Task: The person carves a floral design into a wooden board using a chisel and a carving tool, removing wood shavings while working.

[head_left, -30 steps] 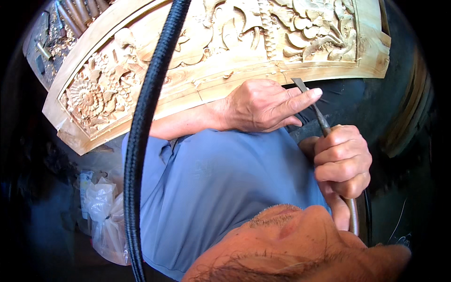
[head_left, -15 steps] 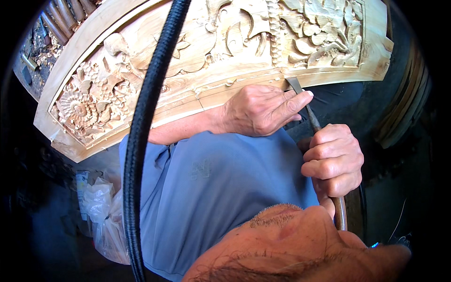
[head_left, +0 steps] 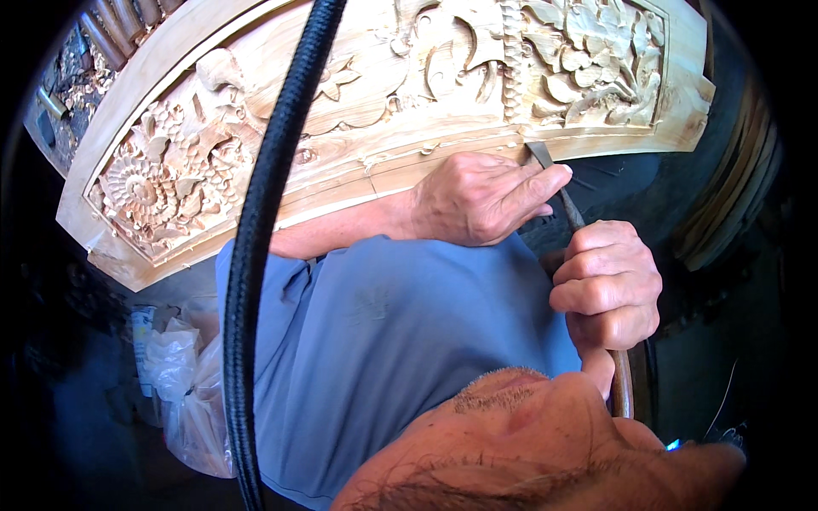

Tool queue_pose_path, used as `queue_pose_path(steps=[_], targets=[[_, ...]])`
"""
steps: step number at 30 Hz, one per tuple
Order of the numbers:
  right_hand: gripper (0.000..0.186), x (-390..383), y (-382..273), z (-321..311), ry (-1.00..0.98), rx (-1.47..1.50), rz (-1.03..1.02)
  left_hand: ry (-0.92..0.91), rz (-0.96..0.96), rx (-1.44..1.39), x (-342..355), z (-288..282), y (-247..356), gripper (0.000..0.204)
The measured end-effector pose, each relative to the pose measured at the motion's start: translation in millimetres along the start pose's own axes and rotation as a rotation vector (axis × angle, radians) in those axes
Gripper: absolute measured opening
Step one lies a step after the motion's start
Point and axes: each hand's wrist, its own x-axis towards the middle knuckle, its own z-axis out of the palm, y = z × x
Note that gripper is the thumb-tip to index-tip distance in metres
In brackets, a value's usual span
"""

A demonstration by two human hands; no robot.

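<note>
A curved pale wooden panel [head_left: 358,102], carved in relief with flowers and leaves, spans the upper part of the view. My left hand [head_left: 490,200] rests by its near edge, with thumb and fingers pinched around the metal shank of a chisel [head_left: 571,204]. The chisel's flat blade meets the panel's near border, right of the middle. Lower down, my right hand [head_left: 609,285] is wrapped around the wooden handle, whose end sticks out below the fist. Small curled shavings lie along the border near the blade.
Several wooden-handled tools [head_left: 111,34] lie among shavings at the far left. A tied clear plastic bag [head_left: 192,400] is at the lower left. Curved wooden pieces [head_left: 724,196] are stacked on the right. A black braided cord [head_left: 264,213] crosses the view in front.
The panel's right part and my left hand with the chisel blade appear slightly further right. Both hands keep the same grip on the chisel.
</note>
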Motion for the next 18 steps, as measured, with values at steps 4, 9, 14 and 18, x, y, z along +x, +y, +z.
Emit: queue_pose_path(steps=[4, 9, 14, 18], targets=[[0.065, 5.8, 6.3, 5.6, -0.015, -0.001, 0.0, 0.056, -0.054, -0.025, 1.4, -1.3, 3.1, 0.052], [0.06, 8.1, 9.4, 19.4, 0.022, -0.058, 0.004, 0.108, -0.103, -0.04, 2.8, -3.2, 5.8, 0.05], [0.059, 9.1, 13.3, 32.8, 0.017, -0.152, -0.002, 0.076, -0.116, -0.042, -2.4, -5.4, 2.8, 0.049], [0.06, 2.1, 15.1, 27.5, 0.163, -0.119, -0.074, 0.107, -0.101, -0.051, 1.9, -3.0, 3.7, 0.049]])
